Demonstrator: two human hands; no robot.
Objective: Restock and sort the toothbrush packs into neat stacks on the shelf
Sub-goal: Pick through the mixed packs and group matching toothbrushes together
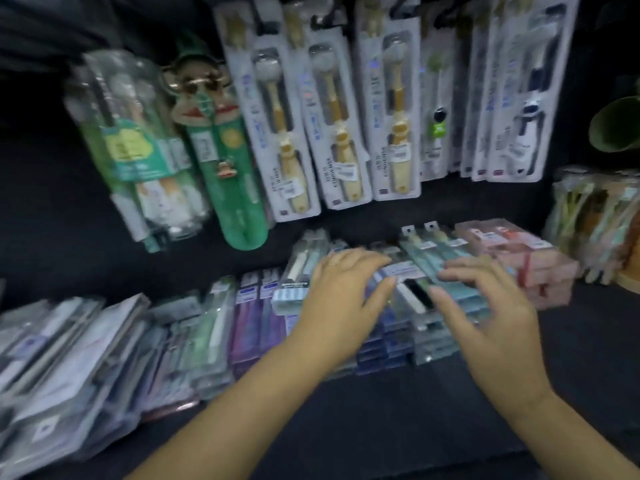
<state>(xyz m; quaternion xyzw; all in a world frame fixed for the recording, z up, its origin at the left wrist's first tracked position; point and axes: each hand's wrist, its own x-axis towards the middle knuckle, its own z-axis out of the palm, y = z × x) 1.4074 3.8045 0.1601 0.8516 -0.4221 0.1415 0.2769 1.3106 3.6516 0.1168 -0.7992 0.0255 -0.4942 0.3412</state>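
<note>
- Toothbrush packs (pixel 249 306) lie flat in side-by-side stacks on the dark shelf (pixel 398 427), running from 8 o'clock to 3 o'clock (motion blur smears their print).
- Hanging blister packs (pixel 349 109) cover the back at 12 o'clock, overlapping and tilted.
- Clear tubes (pixel 138 150) and a green pack (pixel 239 188) lean at 10 o'clock.
- Left hand (pixel 343 296), at centre, lies on top of a stack with its fingers spread wide and nearly straight.
- Right hand (pixel 485 306), toward 3 o'clock of it, has its fingers spread and loosely bent; it grips nothing.
- Pink stack (pixel 530 265) sits just beyond the right hand at 2 o'clock.
- Top pack (pixel 415 292), with a dark and a white brush, shows between the two hands, both thumbs at its edges.
- Ring (pixel 333 263) circles a left finger.
</note>
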